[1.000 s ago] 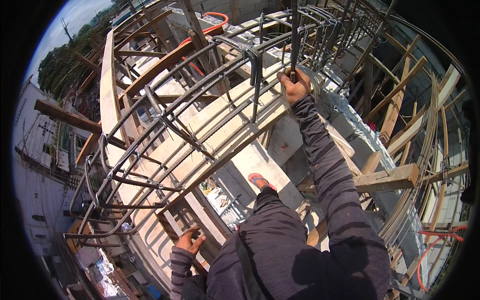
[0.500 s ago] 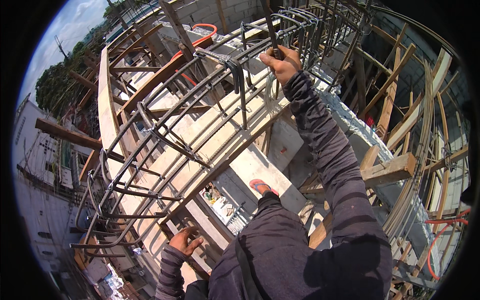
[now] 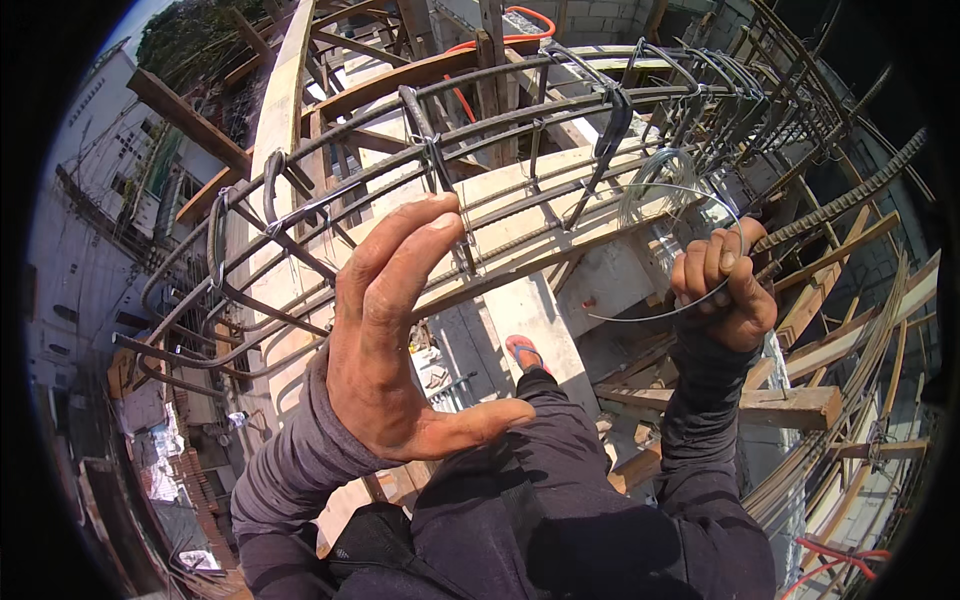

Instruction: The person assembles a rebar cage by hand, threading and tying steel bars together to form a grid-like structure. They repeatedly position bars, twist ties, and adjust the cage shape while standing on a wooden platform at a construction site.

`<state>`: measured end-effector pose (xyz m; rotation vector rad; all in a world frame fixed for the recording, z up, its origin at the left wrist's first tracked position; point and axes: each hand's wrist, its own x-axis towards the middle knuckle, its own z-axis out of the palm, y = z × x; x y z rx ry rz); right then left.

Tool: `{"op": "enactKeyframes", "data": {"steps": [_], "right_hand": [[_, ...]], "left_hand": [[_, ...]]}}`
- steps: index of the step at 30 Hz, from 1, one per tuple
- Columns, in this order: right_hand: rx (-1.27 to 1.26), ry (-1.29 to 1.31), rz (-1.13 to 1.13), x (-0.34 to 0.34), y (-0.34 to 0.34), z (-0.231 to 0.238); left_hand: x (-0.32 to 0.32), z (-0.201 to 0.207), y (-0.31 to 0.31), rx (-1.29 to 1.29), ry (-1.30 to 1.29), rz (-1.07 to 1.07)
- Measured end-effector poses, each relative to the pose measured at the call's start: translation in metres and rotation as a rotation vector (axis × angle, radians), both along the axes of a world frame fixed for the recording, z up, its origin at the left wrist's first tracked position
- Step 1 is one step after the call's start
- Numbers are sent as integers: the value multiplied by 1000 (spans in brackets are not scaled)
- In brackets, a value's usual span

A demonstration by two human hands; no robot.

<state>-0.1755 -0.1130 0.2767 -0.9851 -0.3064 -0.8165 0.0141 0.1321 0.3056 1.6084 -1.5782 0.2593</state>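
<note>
Moved since earlier: left hand (image 3: 385, 320), raised, empty, thumb wide from fingers; right hand (image 3: 728, 285), lowered, closed on wire (image 3: 650, 319). Beyond: metal rods (image 3: 418, 117).

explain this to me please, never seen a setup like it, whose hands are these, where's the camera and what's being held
There's no machine here: these are one person's bare hands. The wide camera sits on their head, looking down, so straight edges look bent. There's no table; a steel bar cage lies over pale boards, with a coil of thin wire on its far side. Below, a sandalled foot rests on a plank.

The left hand is open, with nothing visible in it. The right hand appears curled around a ribbed bar. A loose wire arcs across its fingers; I can't tell whether they pinch it.
</note>
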Motion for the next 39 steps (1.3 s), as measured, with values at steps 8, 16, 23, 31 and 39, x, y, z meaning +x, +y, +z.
{"op": "enactKeyframes", "data": {"steps": [8,16,23,31,39], "right_hand": [[108,413,200,24,122,-90],[-503,961,193,47,139,-132],[-768,1008,599,52,153,-157],[-1118,850,566,65,169,-150],[-999,846,882,81,162,-130]], "left_hand": [[-32,-82,6,561,82,89],[-36,-136,70,873,80,355],[-42,-148,117,1012,376,197],[-42,-174,126,888,164,169],[-1,-157,134,689,346,-156]]}}
